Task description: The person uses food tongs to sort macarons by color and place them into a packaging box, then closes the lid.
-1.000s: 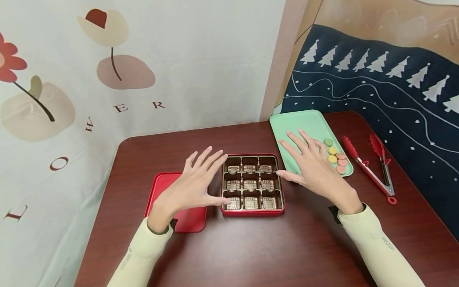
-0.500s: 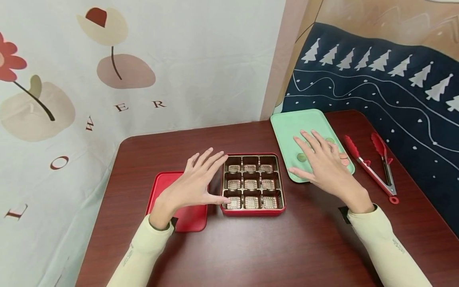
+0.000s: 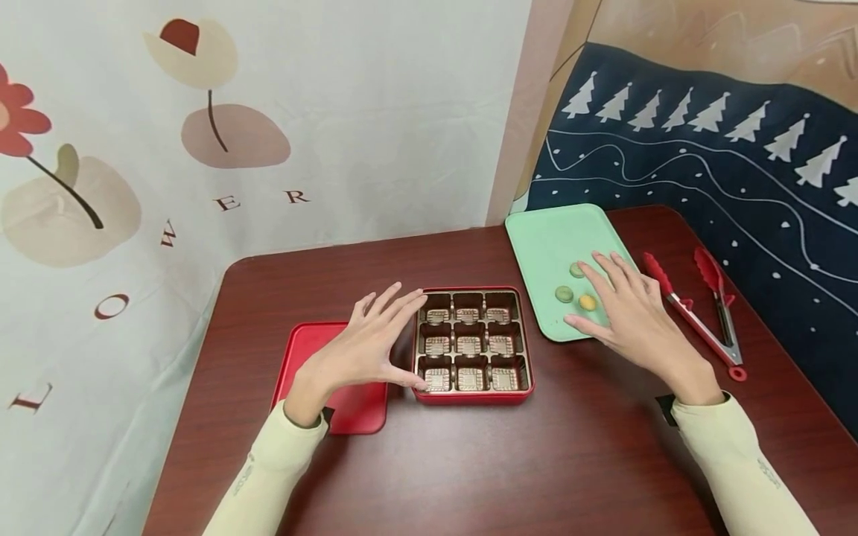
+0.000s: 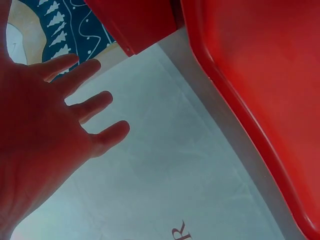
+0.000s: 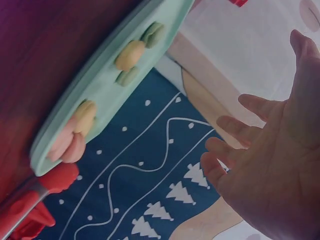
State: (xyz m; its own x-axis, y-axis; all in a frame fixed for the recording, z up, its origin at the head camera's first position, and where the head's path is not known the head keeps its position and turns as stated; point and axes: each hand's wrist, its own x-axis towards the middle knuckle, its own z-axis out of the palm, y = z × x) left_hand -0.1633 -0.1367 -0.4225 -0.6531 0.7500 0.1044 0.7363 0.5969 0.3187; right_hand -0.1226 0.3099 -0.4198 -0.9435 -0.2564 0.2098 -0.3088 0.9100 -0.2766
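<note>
My left hand [image 3: 355,353] hovers with spread fingers at the left side of a red box [image 3: 474,398], thumb and fingertips right at its rim. The box has a gold insert of several square compartments, all bare. Under that hand lies a flat red lid [image 3: 365,413]. My right hand [image 3: 633,316], fingers apart and holding nothing, is above the near right part of a mint green tray [image 3: 550,238]. Left of its fingertips on the tray sit a green macaron [image 3: 564,294] and a yellow macaron [image 3: 588,302]. Pink macarons [image 5: 74,149], hidden by the hand in the head view, show in the right wrist view.
Red-tipped tongs [image 3: 704,327] lie spread on the brown table [image 3: 462,469], right of the tray. A pale printed cloth [image 3: 375,126] hangs behind the table, and a dark blue one with white trees [image 3: 670,160] hangs at the right.
My right hand has moved right across the tray, uncovering green and yellow macarons on its left and covering those at the right. My left hand has stayed nearly still beside the box.
</note>
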